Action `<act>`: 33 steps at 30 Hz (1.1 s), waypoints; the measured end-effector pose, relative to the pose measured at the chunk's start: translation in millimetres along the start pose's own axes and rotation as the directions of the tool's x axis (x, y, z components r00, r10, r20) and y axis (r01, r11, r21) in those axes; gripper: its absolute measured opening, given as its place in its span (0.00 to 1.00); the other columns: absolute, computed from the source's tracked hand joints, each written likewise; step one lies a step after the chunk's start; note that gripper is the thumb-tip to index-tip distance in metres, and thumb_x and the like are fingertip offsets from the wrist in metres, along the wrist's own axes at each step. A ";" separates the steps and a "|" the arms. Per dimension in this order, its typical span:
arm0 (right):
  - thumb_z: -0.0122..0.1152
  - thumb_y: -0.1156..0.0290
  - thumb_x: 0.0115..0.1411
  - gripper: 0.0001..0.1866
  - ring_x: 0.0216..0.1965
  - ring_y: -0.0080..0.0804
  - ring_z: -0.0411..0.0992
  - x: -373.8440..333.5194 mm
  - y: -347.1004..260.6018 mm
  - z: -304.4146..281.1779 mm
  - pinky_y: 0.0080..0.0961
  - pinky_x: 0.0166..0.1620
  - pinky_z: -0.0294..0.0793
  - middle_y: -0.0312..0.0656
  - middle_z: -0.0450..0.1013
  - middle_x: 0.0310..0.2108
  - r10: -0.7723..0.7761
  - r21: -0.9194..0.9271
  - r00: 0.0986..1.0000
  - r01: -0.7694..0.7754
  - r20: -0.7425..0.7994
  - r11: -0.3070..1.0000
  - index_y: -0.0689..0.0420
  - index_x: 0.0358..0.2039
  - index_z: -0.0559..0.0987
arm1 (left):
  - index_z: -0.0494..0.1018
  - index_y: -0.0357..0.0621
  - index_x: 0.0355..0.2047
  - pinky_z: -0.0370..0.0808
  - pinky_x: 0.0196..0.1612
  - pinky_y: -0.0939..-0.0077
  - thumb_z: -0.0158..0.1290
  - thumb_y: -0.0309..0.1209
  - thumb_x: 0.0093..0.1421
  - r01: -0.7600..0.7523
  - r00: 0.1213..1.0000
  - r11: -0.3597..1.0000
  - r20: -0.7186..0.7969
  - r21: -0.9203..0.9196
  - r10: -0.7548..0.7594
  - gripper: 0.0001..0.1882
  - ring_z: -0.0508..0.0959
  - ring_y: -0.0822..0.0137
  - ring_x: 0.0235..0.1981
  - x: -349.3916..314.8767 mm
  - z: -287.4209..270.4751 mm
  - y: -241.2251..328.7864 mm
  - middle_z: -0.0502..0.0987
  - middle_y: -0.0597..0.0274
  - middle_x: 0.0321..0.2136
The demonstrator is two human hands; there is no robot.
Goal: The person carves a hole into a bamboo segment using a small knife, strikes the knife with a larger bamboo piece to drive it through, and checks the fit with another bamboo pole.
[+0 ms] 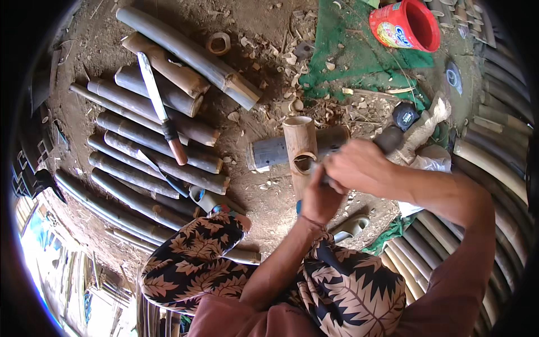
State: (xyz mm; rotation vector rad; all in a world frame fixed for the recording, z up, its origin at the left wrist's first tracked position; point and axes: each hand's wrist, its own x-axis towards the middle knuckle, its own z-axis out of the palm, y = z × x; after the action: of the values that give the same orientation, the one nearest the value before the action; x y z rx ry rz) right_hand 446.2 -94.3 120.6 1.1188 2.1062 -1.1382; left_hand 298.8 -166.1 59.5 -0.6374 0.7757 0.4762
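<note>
Right hand (357,167) and left hand (320,203) curl beside the holed bamboo (299,136), grip unclear; apparently hole-shaping; next cut calls for steady bracing.

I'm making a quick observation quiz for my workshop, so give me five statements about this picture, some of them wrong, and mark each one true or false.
1. The light bamboo tube has a round hole in its side. True.
2. The long knife has its handle at the end farther from the person. False: the handle is at the nearer end.
3. A red bucket is at the upper right, by a green sheet. True.
4. The garment over the person's legs is plain. False: it has a leaf pattern.
5. The right hand is closer to the person's body than the left hand. False: the left hand is closer.
</note>
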 end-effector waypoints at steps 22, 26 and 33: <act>0.62 0.75 0.51 0.23 0.24 0.44 0.78 -2.5 -37.6 68.6 0.37 0.28 0.79 0.52 0.77 0.26 0.442 0.624 0.895 -0.313 -0.058 0.716 0.60 0.50 0.74 | 0.73 0.39 0.18 0.66 0.16 0.68 0.46 0.38 0.65 -0.015 0.933 0.254 -0.078 0.967 0.352 0.21 0.66 0.66 0.10 -7.2 0.9 46.1 0.70 0.60 0.11; 0.61 0.70 0.52 0.12 0.19 0.30 0.76 18.1 -20.4 25.0 0.28 0.22 0.75 0.43 0.77 0.19 0.138 0.010 0.975 -0.139 -0.172 0.990 0.59 0.37 0.81 | 0.72 0.44 0.34 0.66 0.25 0.79 0.44 0.42 0.68 -0.143 0.978 0.861 -0.063 0.488 0.198 0.15 0.70 0.75 0.21 -8.9 -10.6 39.4 0.71 0.69 0.19; 0.61 0.61 0.55 0.12 0.19 0.37 0.76 46.5 2.4 -8.7 0.32 0.23 0.74 0.41 0.76 0.16 -0.023 -0.122 0.989 0.005 -0.144 0.993 0.53 0.20 0.82 | 0.69 0.45 0.48 0.69 0.48 0.61 0.38 0.57 0.67 0.009 0.979 0.943 0.191 0.332 -0.076 0.29 0.75 0.66 0.38 -30.9 -9.0 43.1 0.76 0.60 0.35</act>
State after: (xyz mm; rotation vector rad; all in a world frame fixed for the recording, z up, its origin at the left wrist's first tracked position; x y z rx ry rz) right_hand 422.7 -66.3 90.5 1.1625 2.2643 -0.9456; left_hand 248.9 -146.3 63.2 -0.2866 0.6281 0.3532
